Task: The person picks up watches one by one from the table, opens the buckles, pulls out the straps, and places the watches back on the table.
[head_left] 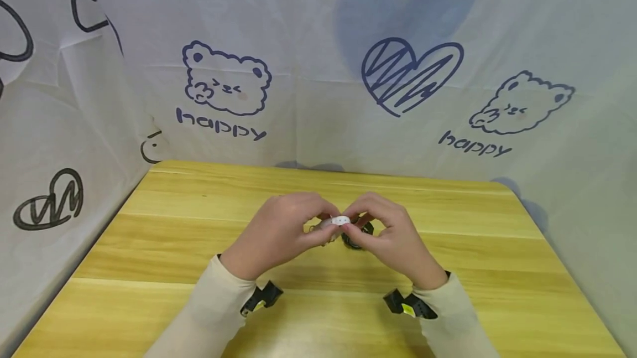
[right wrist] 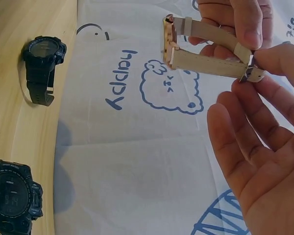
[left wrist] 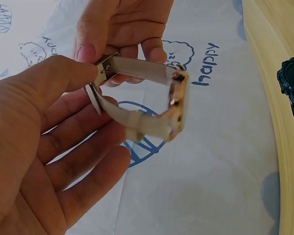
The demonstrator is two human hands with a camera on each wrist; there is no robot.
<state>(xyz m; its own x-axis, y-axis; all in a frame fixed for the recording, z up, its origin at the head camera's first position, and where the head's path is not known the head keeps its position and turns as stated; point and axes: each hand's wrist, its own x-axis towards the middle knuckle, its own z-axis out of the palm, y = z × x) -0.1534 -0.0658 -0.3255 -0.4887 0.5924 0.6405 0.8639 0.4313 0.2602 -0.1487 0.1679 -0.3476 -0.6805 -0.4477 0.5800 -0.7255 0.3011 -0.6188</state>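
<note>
A wristwatch with a pale strap and a gold-coloured case (left wrist: 177,105) is held up between my two hands, its strap closed into a loop. My left hand (head_left: 286,228) pinches the strap beside the buckle (left wrist: 105,69) with thumb and fingers. From the other side, my right hand (head_left: 390,231) pinches the strap (right wrist: 210,63) near the same buckle. In the head view only a short white piece of strap (head_left: 340,220) shows clearly between the fingertips. The watch's dial faces away from both wrist cameras.
On the wooden table (head_left: 199,269), a black watch (head_left: 354,240) lies partly hidden behind my right hand. Two black digital watches, one upper (right wrist: 43,51) and one lower (right wrist: 11,193), show in the right wrist view. A white cloth (head_left: 308,26) with drawings hangs behind the table.
</note>
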